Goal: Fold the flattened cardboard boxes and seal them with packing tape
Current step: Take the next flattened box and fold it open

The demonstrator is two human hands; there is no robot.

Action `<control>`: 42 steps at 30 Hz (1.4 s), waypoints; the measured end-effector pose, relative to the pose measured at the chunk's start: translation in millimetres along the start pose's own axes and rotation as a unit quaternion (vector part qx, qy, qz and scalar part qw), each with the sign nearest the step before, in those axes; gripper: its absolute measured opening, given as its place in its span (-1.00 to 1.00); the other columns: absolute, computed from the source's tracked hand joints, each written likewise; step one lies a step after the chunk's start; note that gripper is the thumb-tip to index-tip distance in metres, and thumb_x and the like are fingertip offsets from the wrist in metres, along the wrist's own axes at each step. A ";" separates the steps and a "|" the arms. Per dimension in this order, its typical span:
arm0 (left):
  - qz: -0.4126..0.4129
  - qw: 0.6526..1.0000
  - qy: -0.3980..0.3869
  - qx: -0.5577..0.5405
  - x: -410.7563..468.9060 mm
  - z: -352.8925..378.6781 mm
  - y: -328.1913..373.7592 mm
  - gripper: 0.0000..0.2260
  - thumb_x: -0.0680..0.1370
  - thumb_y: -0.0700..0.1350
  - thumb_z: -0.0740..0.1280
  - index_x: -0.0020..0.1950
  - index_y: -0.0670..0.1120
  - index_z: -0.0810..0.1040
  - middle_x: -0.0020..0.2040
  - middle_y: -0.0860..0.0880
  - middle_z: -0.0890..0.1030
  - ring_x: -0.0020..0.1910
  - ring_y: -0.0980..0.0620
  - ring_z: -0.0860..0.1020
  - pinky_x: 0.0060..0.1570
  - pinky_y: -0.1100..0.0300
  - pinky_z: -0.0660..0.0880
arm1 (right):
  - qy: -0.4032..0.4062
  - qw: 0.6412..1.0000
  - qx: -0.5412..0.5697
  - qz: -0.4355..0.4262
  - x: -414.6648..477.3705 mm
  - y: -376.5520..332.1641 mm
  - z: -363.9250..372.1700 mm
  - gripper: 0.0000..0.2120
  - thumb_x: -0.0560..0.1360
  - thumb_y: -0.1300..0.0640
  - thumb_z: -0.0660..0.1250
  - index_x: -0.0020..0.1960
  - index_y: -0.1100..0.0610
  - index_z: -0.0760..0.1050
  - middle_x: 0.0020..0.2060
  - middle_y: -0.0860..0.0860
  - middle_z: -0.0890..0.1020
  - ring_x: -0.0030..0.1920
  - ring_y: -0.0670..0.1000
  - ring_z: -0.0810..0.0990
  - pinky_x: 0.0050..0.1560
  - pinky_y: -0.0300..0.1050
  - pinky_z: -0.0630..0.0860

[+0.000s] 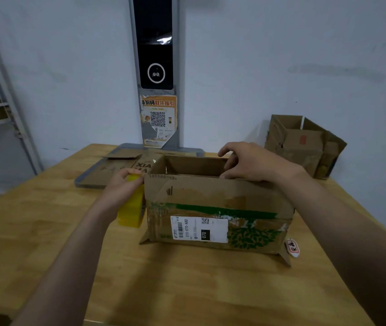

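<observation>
- Standing open-topped mid-table (46,231), the cardboard box (217,208) has its long axis running 9 to 3 o'clock;
- left hand (122,184) grips the yellow tape roll (132,208) against the box's 9 o'clock end;
- right hand (250,161), nearer the opening, pinches a top flap at 1 o'clock.

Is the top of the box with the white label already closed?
No, the box is open on top, where the right hand holds its rim.

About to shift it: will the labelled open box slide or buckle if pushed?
Probably light: nothing shows inside the box. Its worn, creased walls may flex. Flaps splay at the bottom corners, so it could snag on the table.
</observation>
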State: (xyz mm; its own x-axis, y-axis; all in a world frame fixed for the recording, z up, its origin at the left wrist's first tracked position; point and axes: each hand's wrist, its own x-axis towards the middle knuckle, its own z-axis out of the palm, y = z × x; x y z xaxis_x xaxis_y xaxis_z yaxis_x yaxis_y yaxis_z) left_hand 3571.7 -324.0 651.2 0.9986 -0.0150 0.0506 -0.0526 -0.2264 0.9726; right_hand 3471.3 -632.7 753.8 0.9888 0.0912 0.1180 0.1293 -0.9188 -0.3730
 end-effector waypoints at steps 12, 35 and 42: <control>0.008 0.998 -0.069 0.000 -29.5 -1.5 -2.5 -0.37 0.16 0.38 0.59 0.09 0.11 0.59 0.13 -0.02 0.63 0.13 -0.10 0.58 0.10 -0.08 0.53 | -0.062 0.996 -0.068 0.006 -34.8 -13.0 10.7 0.17 0.20 -0.47 0.51 0.56 -0.36 -0.17 0.58 0.11 0.27 0.55 0.28 0.21 0.49 0.34 0.26; 0.039 0.998 0.031 0.031 -70.8 29.9 -33.7 -0.31 0.23 0.12 0.69 0.18 0.08 0.36 0.04 0.04 0.52 0.00 0.01 0.56 -0.19 0.02 0.55 | 0.046 0.988 -0.135 -0.060 -108.7 -17.6 66.3 0.12 0.34 -0.35 0.52 0.62 -0.27 -0.17 0.66 -0.02 0.00 0.65 -0.03 -0.10 0.50 0.12 0.03; 0.026 0.997 0.071 0.017 -53.7 34.3 -41.9 -0.31 0.22 0.16 0.68 0.18 0.08 0.37 0.01 0.08 0.49 -0.01 0.03 0.53 -0.22 0.09 0.46 | 0.206 0.956 -0.208 0.022 -127.0 -0.9 55.0 -0.35 0.36 -0.35 0.47 0.39 -0.20 0.44 0.31 -0.12 0.48 0.33 0.03 0.29 0.23 0.05 0.28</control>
State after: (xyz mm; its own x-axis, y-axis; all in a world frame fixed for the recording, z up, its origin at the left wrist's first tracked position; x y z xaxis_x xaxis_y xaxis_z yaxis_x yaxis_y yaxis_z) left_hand 3520.2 -347.1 599.9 0.9848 0.1101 0.1342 -0.1015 -0.2620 0.9597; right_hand 3349.7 -622.3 688.5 0.8678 -0.0315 0.4959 -0.0376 -0.9993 0.0023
